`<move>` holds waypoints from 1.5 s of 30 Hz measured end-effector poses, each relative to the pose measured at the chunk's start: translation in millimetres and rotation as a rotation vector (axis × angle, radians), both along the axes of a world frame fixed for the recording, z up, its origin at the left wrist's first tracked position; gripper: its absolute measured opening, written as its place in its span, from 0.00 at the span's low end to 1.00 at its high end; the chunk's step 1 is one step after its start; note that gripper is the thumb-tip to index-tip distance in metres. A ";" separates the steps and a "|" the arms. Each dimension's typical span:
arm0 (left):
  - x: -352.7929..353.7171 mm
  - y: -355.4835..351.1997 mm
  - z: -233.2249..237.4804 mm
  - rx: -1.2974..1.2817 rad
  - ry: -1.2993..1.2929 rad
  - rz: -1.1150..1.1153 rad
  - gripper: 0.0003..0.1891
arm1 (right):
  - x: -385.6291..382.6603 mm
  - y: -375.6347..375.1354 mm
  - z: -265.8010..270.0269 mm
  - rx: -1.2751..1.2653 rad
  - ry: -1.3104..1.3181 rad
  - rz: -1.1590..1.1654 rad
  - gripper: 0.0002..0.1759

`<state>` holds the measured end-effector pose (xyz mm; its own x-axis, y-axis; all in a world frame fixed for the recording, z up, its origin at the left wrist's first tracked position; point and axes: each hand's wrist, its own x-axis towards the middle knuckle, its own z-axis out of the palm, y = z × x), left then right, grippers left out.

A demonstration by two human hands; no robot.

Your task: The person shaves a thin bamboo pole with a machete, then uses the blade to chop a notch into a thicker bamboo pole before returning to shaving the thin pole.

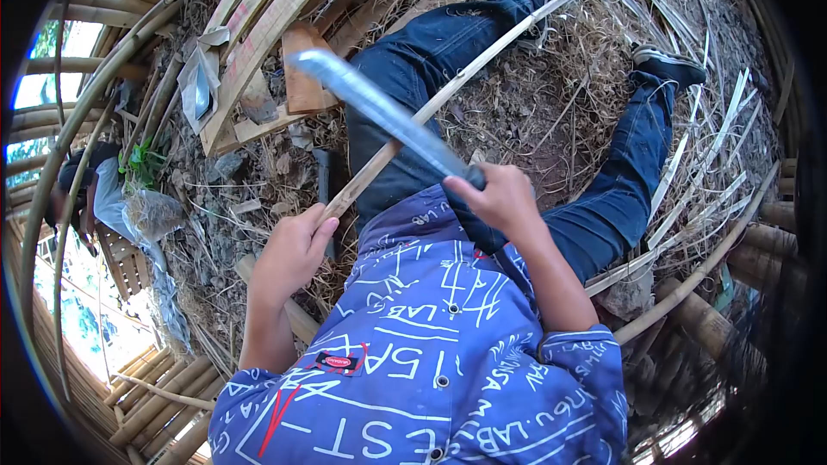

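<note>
My left hand [297,245] is closed around the near end of a long, pale bamboo strip [482,58]. The strip slants up and to the right across my thigh, its far end close to my shoe. In my right hand [500,194] is the dark handle of a machete [379,110]. Its broad grey blade points up and to the left and crosses over the strip above my leg. The blade's tip is slightly blurred. Part of the handle is hidden by my fingers.
Long sawn planks [280,26] lie at the upper left, beside a reddish wood block [306,65]. Thin split strips [702,146] and shavings cover the ground around my legs. Bamboo poles [698,280] form a fence on the right. A person [108,185] is at the left, beyond bent poles.
</note>
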<state>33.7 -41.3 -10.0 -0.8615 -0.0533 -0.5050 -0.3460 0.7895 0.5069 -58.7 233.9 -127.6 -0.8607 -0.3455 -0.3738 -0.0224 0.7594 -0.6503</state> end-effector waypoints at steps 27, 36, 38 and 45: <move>3.1 -2.0 9.0 -0.044 -0.025 -0.015 0.13 | -58.4 38.7 -28.4 0.139 0.025 -0.145 0.40; 6.5 -8.5 -4.7 0.000 -0.039 0.031 0.13 | -79.2 57.0 -34.7 0.166 0.057 -0.249 0.38; 4.8 -8.1 -7.5 0.013 -0.042 0.028 0.12 | -66.6 44.8 -23.8 0.105 -0.001 -0.206 0.38; 2.6 -16.7 13.4 -0.019 -0.121 0.036 0.12 | -102.6 90.0 -60.4 0.257 -0.031 -0.324 0.41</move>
